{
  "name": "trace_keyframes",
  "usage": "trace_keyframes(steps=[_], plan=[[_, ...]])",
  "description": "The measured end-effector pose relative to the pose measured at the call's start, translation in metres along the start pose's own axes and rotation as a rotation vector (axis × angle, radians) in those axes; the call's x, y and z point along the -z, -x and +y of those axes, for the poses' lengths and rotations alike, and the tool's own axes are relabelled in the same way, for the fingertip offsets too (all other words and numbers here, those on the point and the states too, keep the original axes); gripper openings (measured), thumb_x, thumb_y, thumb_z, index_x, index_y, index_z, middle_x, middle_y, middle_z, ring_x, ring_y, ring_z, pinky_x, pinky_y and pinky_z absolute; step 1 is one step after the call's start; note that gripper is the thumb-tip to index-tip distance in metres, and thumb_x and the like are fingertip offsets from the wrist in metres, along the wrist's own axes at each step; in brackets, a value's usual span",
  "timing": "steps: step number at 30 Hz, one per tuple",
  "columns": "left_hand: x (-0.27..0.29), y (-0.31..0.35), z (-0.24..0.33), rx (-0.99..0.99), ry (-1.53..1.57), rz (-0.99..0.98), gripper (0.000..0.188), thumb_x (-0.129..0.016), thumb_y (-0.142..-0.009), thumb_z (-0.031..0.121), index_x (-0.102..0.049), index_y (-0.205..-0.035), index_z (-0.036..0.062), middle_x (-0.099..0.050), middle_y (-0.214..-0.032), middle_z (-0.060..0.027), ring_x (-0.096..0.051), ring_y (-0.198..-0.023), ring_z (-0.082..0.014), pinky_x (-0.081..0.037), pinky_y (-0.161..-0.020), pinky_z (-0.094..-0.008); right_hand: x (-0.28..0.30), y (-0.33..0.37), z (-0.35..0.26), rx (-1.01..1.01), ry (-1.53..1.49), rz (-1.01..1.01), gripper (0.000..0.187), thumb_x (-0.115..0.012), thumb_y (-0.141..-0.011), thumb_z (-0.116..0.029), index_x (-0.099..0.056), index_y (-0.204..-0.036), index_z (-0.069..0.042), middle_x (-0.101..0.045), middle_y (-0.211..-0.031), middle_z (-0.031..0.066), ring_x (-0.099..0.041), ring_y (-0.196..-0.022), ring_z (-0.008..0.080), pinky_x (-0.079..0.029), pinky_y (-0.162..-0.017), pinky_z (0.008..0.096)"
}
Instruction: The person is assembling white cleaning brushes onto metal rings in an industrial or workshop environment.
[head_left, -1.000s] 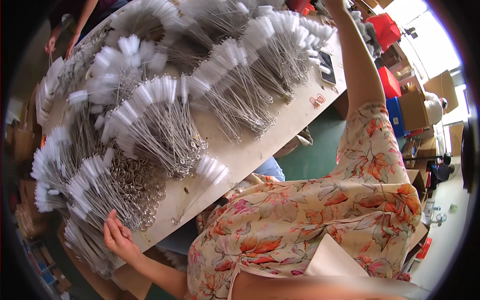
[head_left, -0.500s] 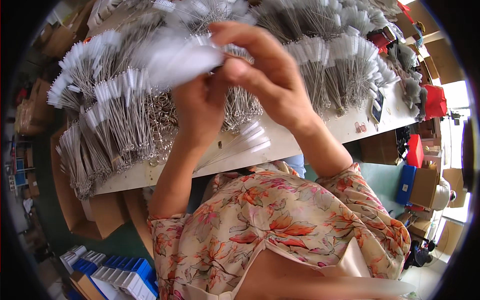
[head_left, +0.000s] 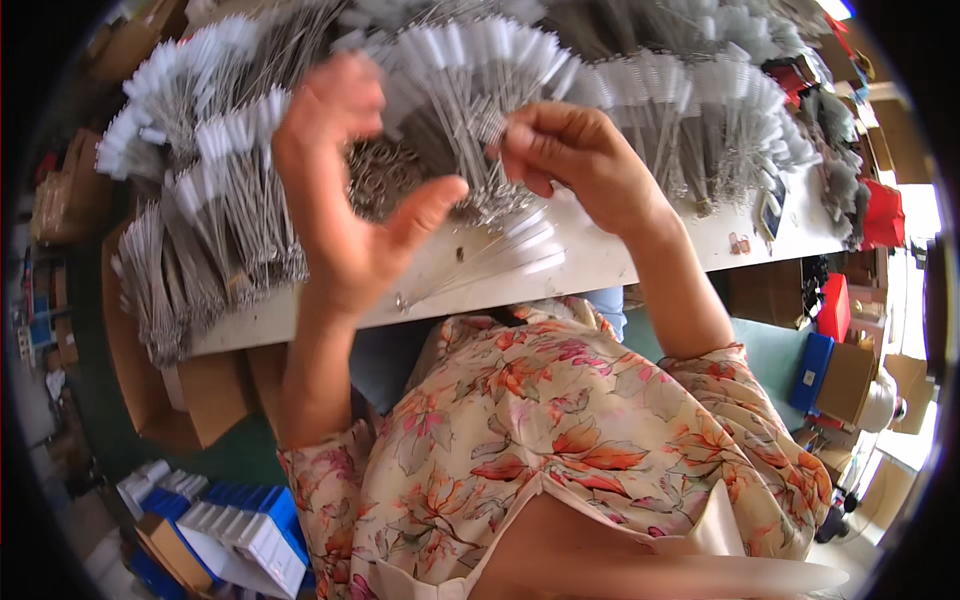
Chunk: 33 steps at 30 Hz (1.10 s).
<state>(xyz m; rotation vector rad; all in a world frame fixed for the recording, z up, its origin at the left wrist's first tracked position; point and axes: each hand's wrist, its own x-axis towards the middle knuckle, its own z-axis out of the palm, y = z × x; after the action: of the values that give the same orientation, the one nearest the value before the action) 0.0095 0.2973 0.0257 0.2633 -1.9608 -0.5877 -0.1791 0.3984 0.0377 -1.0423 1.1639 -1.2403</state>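
My left hand (head_left: 335,190) is raised over the table with its fingers spread and thumb apart, holding nothing. My right hand (head_left: 580,160) is closed in a pinch at the right side of a bundle of wire-handled brushes (head_left: 490,50). What its fingertips hold, if anything, is hidden. The bundle's white bristle heads point to the far side and its looped wire ends to the near side. Between my hands and behind the left one lies a pile of metal rings (head_left: 385,175). A few loose brushes (head_left: 515,255) lie at the table's near edge.
More brush bundles stand at the left (head_left: 235,200) and right (head_left: 690,120) of the white table (head_left: 640,262). A phone-like dark object (head_left: 772,208) lies at the right. An open cardboard box (head_left: 205,400) and blue-and-white bins (head_left: 245,530) are on the floor at lower left.
The blurred white bunch of brushes held up between my hands is no longer in them. My left hand has moved left and opened; my right has moved right and slightly nearer.
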Motion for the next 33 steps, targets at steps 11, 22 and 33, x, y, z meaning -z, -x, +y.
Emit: trace_keyframes(steps=[11,22,33], plan=[[0.012,0.016,0.017,0.242,0.452,-0.369,0.022,-0.073,-0.072,0.019,-0.062,-0.086,0.0047,-0.059,-0.093,-0.0076,-0.057,-0.090,-0.0171,-0.045,-0.077,-0.0283,-0.030,0.020,-0.007,-0.128,0.132,-0.293,0.018,-0.055,-0.089,-0.017,-0.062,-0.089,-0.002,-0.056,-0.068,-0.0008,-0.050,-0.062,0.0036,-0.040,-0.056,0.0186],[0.024,0.098,0.020,0.633,0.080,-0.092,0.025,-0.073,-0.073,0.021,-0.060,-0.087,0.0046,-0.058,-0.073,-0.0023,-0.052,-0.063,-0.0091,-0.043,-0.056,-0.0234,0.044,0.097,0.036,-0.129,1.356,-0.072,0.007,-0.056,-0.077,-0.008,-0.060,-0.077,-0.002,-0.061,-0.071,0.0102,-0.061,-0.065,0.0234,-0.048,-0.059,0.0316],[0.022,0.148,0.030,0.680,-0.485,-0.338,0.013,-0.062,-0.080,0.009,-0.052,-0.078,0.0025,-0.060,-0.079,-0.0077,-0.059,-0.059,-0.0138,-0.047,-0.052,-0.0285,-0.029,0.064,0.075,0.201,0.715,-0.092,0.010,-0.065,-0.075,-0.004,-0.066,-0.084,-0.002,-0.061,-0.080,0.0068,-0.057,-0.061,0.0182,-0.046,-0.057,0.0281]])
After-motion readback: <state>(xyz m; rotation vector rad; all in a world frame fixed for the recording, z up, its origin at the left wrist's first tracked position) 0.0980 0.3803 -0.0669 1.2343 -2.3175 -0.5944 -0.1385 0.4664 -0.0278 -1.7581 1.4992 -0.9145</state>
